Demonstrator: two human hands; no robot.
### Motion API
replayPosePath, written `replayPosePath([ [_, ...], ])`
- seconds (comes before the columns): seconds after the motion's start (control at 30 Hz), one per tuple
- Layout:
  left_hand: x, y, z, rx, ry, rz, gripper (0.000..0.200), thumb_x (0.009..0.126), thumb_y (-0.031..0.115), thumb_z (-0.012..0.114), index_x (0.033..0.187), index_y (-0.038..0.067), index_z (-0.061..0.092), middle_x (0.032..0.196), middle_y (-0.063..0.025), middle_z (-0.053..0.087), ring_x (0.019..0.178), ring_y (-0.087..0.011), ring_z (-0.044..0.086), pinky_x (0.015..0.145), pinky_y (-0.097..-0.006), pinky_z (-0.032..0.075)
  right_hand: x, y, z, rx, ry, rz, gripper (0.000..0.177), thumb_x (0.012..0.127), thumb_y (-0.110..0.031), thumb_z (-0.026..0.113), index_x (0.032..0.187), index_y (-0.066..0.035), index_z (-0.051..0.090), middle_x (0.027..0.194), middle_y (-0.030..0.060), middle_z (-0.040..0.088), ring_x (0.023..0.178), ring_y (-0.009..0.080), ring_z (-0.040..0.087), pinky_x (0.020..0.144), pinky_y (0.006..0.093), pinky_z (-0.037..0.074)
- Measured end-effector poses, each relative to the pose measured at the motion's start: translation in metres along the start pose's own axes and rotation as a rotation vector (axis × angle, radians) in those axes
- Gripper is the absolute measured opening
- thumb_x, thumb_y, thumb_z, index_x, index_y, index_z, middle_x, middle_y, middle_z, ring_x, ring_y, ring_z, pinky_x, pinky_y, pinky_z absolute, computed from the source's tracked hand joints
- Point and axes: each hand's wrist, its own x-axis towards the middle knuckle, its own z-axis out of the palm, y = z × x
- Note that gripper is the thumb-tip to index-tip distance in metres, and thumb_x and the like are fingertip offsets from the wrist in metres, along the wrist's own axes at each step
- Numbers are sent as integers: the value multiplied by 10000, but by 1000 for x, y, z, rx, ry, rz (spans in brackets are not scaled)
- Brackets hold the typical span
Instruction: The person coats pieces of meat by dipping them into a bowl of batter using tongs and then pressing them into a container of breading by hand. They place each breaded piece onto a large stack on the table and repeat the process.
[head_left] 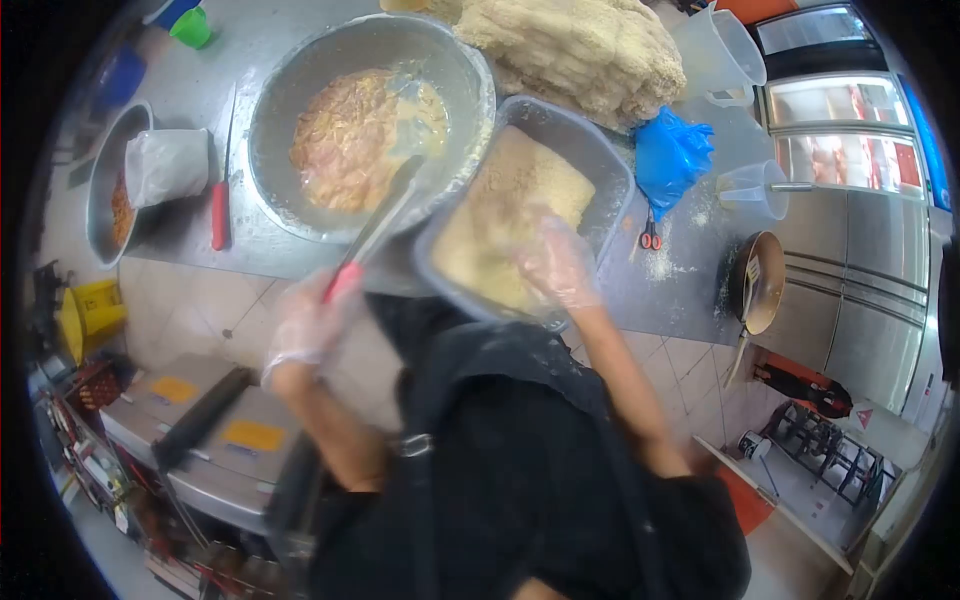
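Note:
My left hand (305, 325), in a clear plastic glove, grips red-handled metal tongs (375, 235) whose tips reach into a large steel bowl (275, 100) of pale orange battered pieces. My right hand (557, 262), also gloved, rests in a grey rectangular tub (600, 150) of breadcrumbs, pressing on the crumb surface near the tub's front. Both hands are blurred by motion. Behind the tub lies a big heap of breaded pieces (590, 45).
On the steel counter (250, 245): a red-handled knife (220, 205), a smaller bowl (100, 190) with a plastic bag, a blue bag (668, 150), scissors (650, 238), clear jugs (725, 50), a pan (762, 285). Fridges stand at right; equipment sits on the floor at left.

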Motion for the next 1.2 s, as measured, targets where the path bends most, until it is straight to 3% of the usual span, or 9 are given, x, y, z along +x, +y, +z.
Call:
replayPosePath([
  [0.27,2,8,-2,-24,0,-72,452,968,442,585,1008,-2,656,667,-121,505,626,-194,468,614,-379,428,-11,42,61,19,-655,356,604,981,-479,465,1308,23,545,1168,259,652,1062,359,654,956,470,486],
  [0.47,6,5,1,6,10,-32,466,956,449,598,993,-12,655,662,-119,504,602,-198,478,608,-388,428,-7,37,99,1287,-296,1088,577,995,-419,446,1452,-68,452,1554,164,364,1443,281,318,1180,418,264],
  [0.53,8,-10,6,-41,13,-7,488,955,466,594,1003,-16,658,662,-117,507,597,-197,480,608,-383,430,-5,29,92,1815,-272,1098,552,991,-489,448,1322,-60,556,1259,176,628,1135,335,612,974,484,496],
  [0.73,3,11,-6,1,-36,-146,534,954,512,575,1055,-5,662,660,-111,512,611,-195,514,616,-375,444,6,48,53,1959,-232,953,464,982,-412,444,1237,-53,591,1103,131,683,935,313,680,828,503,555],
  [0.83,6,1,-4,58,29,38,544,951,524,576,1056,-2,664,666,-113,516,621,-202,514,624,-377,444,16,51,12,1527,-219,816,519,1016,-446,374,1247,-42,604,1112,186,671,969,358,664,841,485,543],
  [0.9,5,7,-4,44,11,-14,550,951,529,573,1060,-2,665,675,-119,522,630,-210,513,631,-377,445,30,36,-38,27,-379,237,496,1025,-409,361,1263,-41,593,1084,217,664,944,383,656,860,485,526],
  [1.03,7,4,-3,11,-32,-62,559,953,534,565,1091,2,662,703,-134,538,657,-222,517,650,-375,451,90,20,9,-168,-330,371,487,1014,-397,386,1307,-53,567,1096,220,643,1015,371,616,917,454,492],
  [1.1,2,12,-7,27,-35,-68,555,954,530,564,1104,4,660,700,-130,535,658,-216,514,650,-374,450,102,49,91,-312,411,-52,604,982,-498,395,1250,14,567,1297,272,552,1207,400,531,1002,549,401],
  [1.2,6,21,-8,-33,-18,-100,533,961,508,563,1123,9,656,699,-121,538,659,-205,508,655,-374,449,91,49,89,-265,151,70,618,989,-488,372,1293,22,544,1400,280,458,1336,410,392,1111,567,263],
])
